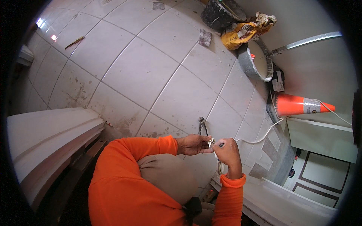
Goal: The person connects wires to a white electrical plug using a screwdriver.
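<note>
Just between left hand (pixel 193 144) and right hand (pixel 229 152), a small shiny piece (pixel 211 142)

Right at the left fingertips I find the shiny piece, silvery and uneven; the left hand pinches it, its fingers stretched toward the right. Just on the other side of the piece I see the right hand, curled closed around a dark slim object (pixel 221 145). From my distance that object is too small to name, and I cannot tell whether it touches the piece.

Both wrists come out of orange sleeves (pixel 229 194), with brown trousers (pixel 166 175) below the left forearm. Just beyond the hands, a dark bent item (pixel 201 121) rests on the white tiled floor (pixel 158 56). From near the right hand, a white cord (pixel 260 141) runs rightward to an orange cone (pixel 290 104).

Farther up on that side, I make out a grey bucket (pixel 246 62) holding a pale mix (pixel 261 56), a crumpled yellow bag (pixel 239 35) beside it and a dark bucket (pixel 215 17) past the bag. Near them, a grey slab (pixel 205 38) lies flat on the tiles.
</note>
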A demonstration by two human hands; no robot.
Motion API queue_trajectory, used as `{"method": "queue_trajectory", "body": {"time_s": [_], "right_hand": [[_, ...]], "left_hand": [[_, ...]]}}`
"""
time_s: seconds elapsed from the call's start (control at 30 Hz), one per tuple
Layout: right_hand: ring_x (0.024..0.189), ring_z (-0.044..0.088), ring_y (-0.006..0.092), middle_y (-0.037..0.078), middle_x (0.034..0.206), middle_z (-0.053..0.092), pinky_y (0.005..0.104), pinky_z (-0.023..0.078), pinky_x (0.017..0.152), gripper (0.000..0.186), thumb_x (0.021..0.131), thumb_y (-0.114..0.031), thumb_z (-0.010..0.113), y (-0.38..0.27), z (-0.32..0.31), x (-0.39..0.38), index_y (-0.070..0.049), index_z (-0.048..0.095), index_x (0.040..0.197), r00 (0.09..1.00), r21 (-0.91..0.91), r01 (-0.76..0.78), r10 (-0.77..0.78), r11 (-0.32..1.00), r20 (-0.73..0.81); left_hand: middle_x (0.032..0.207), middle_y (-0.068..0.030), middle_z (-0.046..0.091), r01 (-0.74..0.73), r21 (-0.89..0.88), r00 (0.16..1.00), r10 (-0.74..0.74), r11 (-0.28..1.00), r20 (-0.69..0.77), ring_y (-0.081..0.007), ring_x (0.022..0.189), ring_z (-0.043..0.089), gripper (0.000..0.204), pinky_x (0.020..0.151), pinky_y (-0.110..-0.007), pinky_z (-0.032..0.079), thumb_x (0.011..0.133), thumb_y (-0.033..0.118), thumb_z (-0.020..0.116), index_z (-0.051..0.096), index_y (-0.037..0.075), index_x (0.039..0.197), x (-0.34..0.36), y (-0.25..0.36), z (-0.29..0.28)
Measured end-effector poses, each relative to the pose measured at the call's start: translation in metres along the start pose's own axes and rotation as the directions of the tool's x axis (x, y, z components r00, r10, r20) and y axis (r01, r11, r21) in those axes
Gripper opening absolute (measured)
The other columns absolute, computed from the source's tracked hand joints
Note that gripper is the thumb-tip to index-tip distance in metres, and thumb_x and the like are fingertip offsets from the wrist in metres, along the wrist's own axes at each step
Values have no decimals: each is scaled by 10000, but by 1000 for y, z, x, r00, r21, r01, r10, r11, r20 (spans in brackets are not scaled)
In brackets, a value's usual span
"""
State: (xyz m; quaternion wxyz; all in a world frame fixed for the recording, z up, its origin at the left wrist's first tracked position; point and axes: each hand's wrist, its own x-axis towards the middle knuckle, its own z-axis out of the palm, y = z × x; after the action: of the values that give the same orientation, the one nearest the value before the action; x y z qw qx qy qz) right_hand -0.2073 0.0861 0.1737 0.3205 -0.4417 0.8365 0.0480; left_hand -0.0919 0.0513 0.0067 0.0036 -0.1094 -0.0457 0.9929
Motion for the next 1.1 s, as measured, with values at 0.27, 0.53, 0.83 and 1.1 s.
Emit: {"method": "queue_trajectory", "body": {"time_s": [0.27,0.53,0.83,1.1], "right_hand": [[641,674,330,192,647,664,407,528,649,192,752,-210,696,2,3,4,-28,751,775,1000,-27,-26,26,999,-1],[569,662,277,169,610,661,361,521,597,219,748,-215,695,9,4,13,-6,748,787,997,59,-38,34,997,74],[574,665,281,184,609,661,375,522,607,228,751,-218,693,-1,3,9,-2,754,793,999,35,-32,32,999,16],[591,670,289,198,615,656,381,519,612,262,763,-244,680,-7,2,0,2,754,814,999,56,-5,8,998,-46]], "left_hand": [[1056,-16,578,-17,37,997,20,999,-69,-154,1029,589,234,1043,-321,515,1080,272,424,566,86,1077,-6,0,8],[1010,-25,617,-42,12,996,43,999,-79,-148,945,617,245,925,-313,572,1067,274,475,596,62,1046,2,-6,-5],[1064,-22,617,-66,25,998,65,998,11,-149,1014,610,255,998,-310,531,1039,319,528,617,81,1052,0,-4,-7],[1065,-16,619,-112,51,994,112,992,11,-147,1030,606,229,1021,-327,517,1033,309,546,618,93,1056,-4,-2,0]]}}
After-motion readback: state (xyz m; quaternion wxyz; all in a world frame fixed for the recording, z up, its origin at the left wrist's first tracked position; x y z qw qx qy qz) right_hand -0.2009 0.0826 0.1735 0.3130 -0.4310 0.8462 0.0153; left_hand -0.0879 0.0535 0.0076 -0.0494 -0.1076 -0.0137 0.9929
